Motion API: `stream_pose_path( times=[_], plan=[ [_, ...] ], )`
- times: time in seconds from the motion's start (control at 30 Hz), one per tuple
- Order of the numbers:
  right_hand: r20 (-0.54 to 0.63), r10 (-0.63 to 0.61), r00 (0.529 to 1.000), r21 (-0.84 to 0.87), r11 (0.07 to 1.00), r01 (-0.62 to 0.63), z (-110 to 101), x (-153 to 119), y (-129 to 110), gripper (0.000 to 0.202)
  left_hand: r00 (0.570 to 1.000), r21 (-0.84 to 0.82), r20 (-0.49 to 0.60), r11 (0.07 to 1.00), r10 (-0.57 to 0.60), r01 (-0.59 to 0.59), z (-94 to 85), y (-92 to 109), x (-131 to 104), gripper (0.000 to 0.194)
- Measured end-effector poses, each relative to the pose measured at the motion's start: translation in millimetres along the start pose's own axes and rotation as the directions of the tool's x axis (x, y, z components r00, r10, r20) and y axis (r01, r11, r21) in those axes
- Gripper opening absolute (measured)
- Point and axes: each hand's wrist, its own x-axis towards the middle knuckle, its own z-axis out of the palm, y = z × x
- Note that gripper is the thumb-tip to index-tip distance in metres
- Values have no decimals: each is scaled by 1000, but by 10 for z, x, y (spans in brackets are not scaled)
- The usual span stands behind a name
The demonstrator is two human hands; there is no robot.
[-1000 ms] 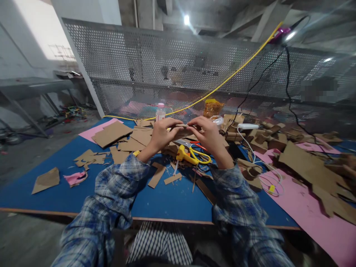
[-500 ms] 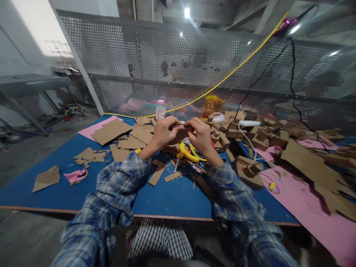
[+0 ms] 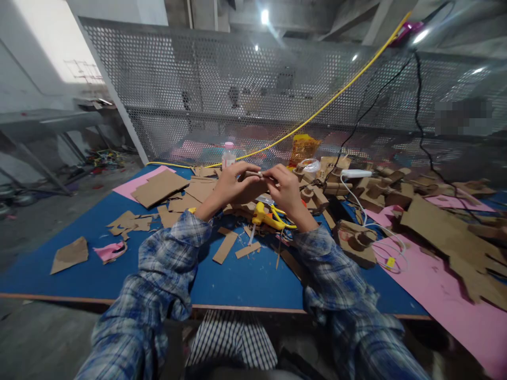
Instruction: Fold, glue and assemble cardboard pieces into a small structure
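Note:
My left hand [image 3: 232, 187] and my right hand [image 3: 285, 191] are raised together above the blue table [image 3: 99, 264]. Both pinch a small brown cardboard piece [image 3: 255, 179] between the fingertips, with a pale edge showing at its top. The fingers hide most of that piece. Just below the hands a yellow glue gun [image 3: 266, 217] lies on the table among cardboard strips [image 3: 224, 248]. Red-handled scissors lie partly hidden behind my right wrist.
Cardboard sheets [image 3: 159, 188] and scraps cover the far left; heaps of cut cardboard [image 3: 443, 221] and pink paper [image 3: 435, 301] fill the right. A white bottle [image 3: 228, 157], a tape roll [image 3: 310, 167] and an orange bag [image 3: 302, 149] stand at the back by the perforated metal screen [image 3: 237, 100]. White cables [image 3: 380, 248] trail right.
Both hands have drawn closer together on the cardboard piece and the right hand has shifted left. The head view has tilted slightly.

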Motion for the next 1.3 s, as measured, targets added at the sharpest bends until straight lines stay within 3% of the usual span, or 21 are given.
stream_pose_path(
  times=[0.27, 0.5, 0.63, 0.77, 0.93, 1.07, 1.2, 1.3],
  plan=[
    [22, -59, 998, -140, 988, 61, -15, 10, -61, 13, 987, 76, -155, 997, 43, -32, 78, -78, -42, 12],
    [0, -99, 995, -242, 966, 96, 59, -25, 39, 19, 995, 14, -89, 999, 51, -50, 77, -123, -34, 15],
    [-1, -171, 985, -243, 956, 165, 75, -29, 62, 20, 984, 108, -155, 992, 87, -71, 88, -187, -57, 7],
    [8, -220, 976, -216, 952, 216, 101, -30, 96, 20, 969, 147, -175, 978, 172, -147, 132, -275, -92, 10],
    [77, -160, 984, -128, 977, 168, 42, -14, 152, 13, 978, 105, -127, 982, 168, -155, 131, -297, -67, 5],
    [57, -91, 994, -82, 992, 95, -9, 9, 135, 9, 986, 44, -102, 991, 131, -127, 115, -269, -34, 7],
    [23, -151, 988, -147, 977, 153, 37, 2, 65, 16, 982, 147, -25, 972, 188, -183, 139, -237, -51, 14],
    [-10, -218, 976, -211, 954, 211, 71, -12, -12, 21, 979, 265, -31, 946, 201, -186, 152, -206, -74, 4]
  ],
)
